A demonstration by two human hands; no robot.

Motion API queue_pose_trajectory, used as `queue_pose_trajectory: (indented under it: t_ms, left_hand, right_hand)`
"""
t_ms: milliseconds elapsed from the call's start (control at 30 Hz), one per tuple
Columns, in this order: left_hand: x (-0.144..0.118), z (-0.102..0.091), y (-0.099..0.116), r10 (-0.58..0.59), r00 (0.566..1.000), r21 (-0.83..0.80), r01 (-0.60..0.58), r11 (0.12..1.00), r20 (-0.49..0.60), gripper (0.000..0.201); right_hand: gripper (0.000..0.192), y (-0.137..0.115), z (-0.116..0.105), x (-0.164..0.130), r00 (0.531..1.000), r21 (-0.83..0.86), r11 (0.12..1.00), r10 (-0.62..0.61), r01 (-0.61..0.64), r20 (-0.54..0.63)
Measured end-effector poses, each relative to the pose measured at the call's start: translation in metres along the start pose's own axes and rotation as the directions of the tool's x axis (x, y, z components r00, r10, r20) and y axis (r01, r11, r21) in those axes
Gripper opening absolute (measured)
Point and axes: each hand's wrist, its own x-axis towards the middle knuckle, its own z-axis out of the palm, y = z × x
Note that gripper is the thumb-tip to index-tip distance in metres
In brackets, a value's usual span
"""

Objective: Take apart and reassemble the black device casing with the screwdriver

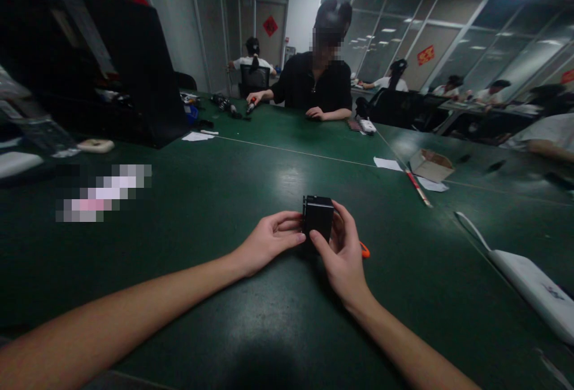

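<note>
A small black box-shaped object (pixel 318 216) stands upright between my hands over the green table; its exact kind does not show. My left hand (pixel 273 235) presses its fingertips and thumb against the left side, where a thin dark edge sticks up. Wrapped around the right side is my right hand (pixel 343 249), with the thumb on the near face and the fingers behind. An orange loop-like piece (pixel 365 250) peeks out just right of my right hand, the rest of it hidden.
A white flat case with a strap (pixel 533 285) lies at the right. Farther off are a cardboard box (pixel 431 165), a red-and-white stick (pixel 418 188) and paper slips (pixel 388 164). A black panel (pixel 134 73) rises at the left. Across the table (pixel 188 210) sits a person in black (pixel 309 82).
</note>
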Motion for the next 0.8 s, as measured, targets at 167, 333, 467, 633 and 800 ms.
queue_pose_trajectory:
  t_ms: [167,333,467,633,800]
  left_hand:
    - [-0.001,0.001,0.000,0.029,1.000,0.046,-0.029,0.999,-0.003,0.050]
    - [-0.004,0.005,-0.002,0.055,0.998,0.072,-0.053,0.996,-0.028,0.057]
    - [-0.008,0.012,-0.005,0.132,0.991,0.121,-0.132,0.984,0.011,0.067]
    - [-0.012,0.014,-0.006,0.315,0.948,0.383,-0.309,0.871,0.047,0.067]
    - [-0.008,0.006,-0.002,0.147,0.983,0.284,-0.173,0.943,0.112,0.071]
  right_hand:
    - [0.057,0.000,0.001,-0.003,1.000,-0.021,1.000,0.006,-0.006,0.025]
    - [0.060,0.000,0.004,-0.007,1.000,-0.005,1.000,0.019,-0.019,0.009]
    - [0.052,0.002,0.008,-0.008,0.997,-0.060,0.998,0.029,-0.025,0.066]
    - [0.048,0.002,0.009,-0.003,0.995,0.024,0.995,0.099,-0.099,0.014]
    - [0.041,0.000,0.000,0.006,0.963,0.201,0.943,0.270,-0.264,-0.004]
